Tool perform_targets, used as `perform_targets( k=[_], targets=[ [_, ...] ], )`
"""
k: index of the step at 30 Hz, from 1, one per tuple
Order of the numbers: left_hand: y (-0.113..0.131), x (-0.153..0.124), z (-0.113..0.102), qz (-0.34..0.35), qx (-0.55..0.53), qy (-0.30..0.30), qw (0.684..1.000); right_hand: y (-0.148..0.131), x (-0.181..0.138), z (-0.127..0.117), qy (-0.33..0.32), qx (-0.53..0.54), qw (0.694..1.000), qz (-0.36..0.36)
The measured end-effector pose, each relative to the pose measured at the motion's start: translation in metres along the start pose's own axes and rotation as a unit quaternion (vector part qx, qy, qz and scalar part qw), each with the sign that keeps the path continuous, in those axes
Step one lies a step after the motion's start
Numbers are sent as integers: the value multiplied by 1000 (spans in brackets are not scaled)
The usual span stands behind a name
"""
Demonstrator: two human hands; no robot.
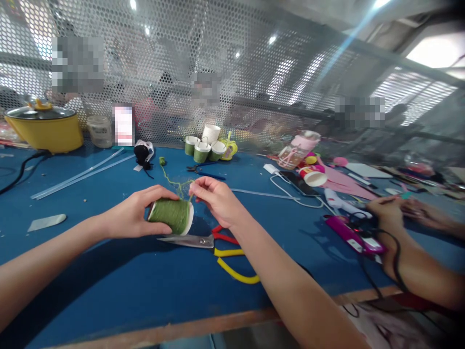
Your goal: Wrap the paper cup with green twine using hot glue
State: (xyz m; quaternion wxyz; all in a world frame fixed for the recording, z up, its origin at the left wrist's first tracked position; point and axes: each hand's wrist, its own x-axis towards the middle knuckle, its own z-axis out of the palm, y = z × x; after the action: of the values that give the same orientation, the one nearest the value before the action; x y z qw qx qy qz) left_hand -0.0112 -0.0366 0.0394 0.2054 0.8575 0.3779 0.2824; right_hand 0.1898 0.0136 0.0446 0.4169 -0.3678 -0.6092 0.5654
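Note:
My left hand [140,211] grips a paper cup [170,215] wrapped round with green yarn, holding it on its side with the white rim to the right. At that rim, my right hand [214,196] pinches a strand of green yarn [178,184]. The strand runs back to a small green yarn ball [162,161] on the table. Under and beside the cup lie large scissors [196,241] with red and yellow handles, partly hidden by my right forearm. Farther back stand several small cups [202,152] with green wrapping, a white cup [211,132] behind them.
Dark-handled pliers [207,172] and clear sticks [87,172] lie on the blue table [119,286]. A yellow electric pot [47,128] stands back left. At right are a phone [300,183], a glue gun [343,202], a purple power strip [354,235] with cables, and another person's hands [387,208].

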Motion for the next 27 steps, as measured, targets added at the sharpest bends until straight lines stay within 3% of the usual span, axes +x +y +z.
perform_targets(
  k=[4,11,27],
  targets=[
    [1,1,2,-47,-60,-16,997,-3,0,-3,40,-5,999,-35],
    [3,-1,5,-54,-74,-27,995,-1,1,-3,70,-53,994,-60],
    [5,0,5,60,-39,-5,997,1,-1,2,41,-108,993,-16]
  ],
)
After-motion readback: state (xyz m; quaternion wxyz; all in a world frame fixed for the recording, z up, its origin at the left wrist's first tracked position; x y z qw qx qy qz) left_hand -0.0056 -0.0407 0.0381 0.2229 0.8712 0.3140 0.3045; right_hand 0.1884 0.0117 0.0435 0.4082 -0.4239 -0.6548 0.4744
